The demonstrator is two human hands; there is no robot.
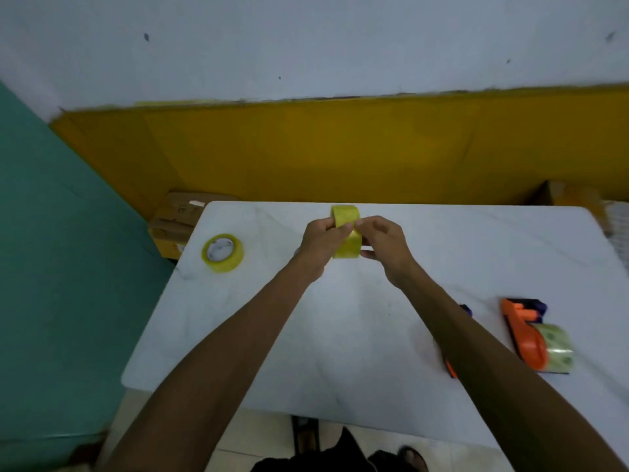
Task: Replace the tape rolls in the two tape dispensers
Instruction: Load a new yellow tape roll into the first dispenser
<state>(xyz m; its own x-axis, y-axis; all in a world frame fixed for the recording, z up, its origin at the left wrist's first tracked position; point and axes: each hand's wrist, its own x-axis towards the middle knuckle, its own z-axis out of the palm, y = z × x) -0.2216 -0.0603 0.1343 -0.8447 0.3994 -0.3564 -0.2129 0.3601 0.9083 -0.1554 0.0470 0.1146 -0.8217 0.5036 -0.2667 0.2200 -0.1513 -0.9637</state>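
Both hands hold a yellowish tape roll (346,233) upright above the far middle of the white table (340,318). My left hand (321,241) grips its left side and my right hand (383,247) pinches its right side near the top. A second yellowish tape roll (223,252) lies flat at the table's far left. An orange tape dispenser (526,330) loaded with a clear roll (558,347) rests on the right. Part of another orange and purple dispenser (451,367) shows from under my right forearm; most of it is hidden.
Cardboard boxes (180,219) are stacked on the floor beyond the table's far left corner. More boxes (565,194) sit past the far right corner. A yellow wall band runs behind the table, and a teal surface stands at the left.
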